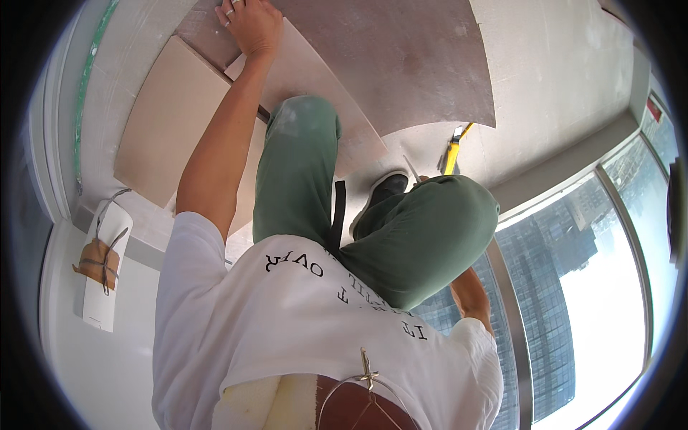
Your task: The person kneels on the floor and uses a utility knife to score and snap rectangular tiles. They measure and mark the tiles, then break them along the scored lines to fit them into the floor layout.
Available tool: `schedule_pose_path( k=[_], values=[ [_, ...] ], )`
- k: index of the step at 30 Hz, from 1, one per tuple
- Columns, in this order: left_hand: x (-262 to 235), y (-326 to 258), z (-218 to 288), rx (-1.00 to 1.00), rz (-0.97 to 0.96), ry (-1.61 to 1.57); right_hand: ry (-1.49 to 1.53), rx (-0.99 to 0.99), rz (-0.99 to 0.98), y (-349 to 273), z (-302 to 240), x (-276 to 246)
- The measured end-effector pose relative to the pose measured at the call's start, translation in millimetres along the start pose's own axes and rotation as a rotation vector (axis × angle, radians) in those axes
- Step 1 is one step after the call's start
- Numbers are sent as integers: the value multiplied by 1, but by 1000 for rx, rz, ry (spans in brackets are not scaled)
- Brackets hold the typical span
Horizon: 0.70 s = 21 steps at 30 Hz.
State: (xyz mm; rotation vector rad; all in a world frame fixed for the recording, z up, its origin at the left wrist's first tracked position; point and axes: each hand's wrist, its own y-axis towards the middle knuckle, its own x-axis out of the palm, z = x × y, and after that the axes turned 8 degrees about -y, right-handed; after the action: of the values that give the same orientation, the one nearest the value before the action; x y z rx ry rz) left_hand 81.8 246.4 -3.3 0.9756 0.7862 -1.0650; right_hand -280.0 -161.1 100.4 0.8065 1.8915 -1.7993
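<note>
Narrow pinkish board (315, 72) is lying aslant before a crouching person, its near part partly hidden by the left knee (304, 125), while the left hand (251, 27) is resting at its far end, palm down, loosely open. The right hand (423, 178) is mostly hiding behind the right knee (459, 204), its grip impossible to tell; beyond, a yellow knife (451, 156) is lying near a broad brown sheet (408, 64).

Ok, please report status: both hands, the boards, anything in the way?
Left hand at far end of narrow board. Right hand mostly hidden behind right knee. Yellow tool near large board, perhaps in the way.
</note>
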Motion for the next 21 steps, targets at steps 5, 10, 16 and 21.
schedule_pose_path(
  k=[5,10,16,21],
  values=[
    [26,-2,-8,-58,-15,-125,-37,-41,167,43,10,13],
    [25,-6,-11,-99,-23,-79,487,-73,-110,60,-30,-139],
    [20,-4,-10,-116,-15,-129,429,-336,479,148,-72,-362],
    [23,-9,-21,-143,47,-255,285,-250,167,251,-108,-349]
  ],
)
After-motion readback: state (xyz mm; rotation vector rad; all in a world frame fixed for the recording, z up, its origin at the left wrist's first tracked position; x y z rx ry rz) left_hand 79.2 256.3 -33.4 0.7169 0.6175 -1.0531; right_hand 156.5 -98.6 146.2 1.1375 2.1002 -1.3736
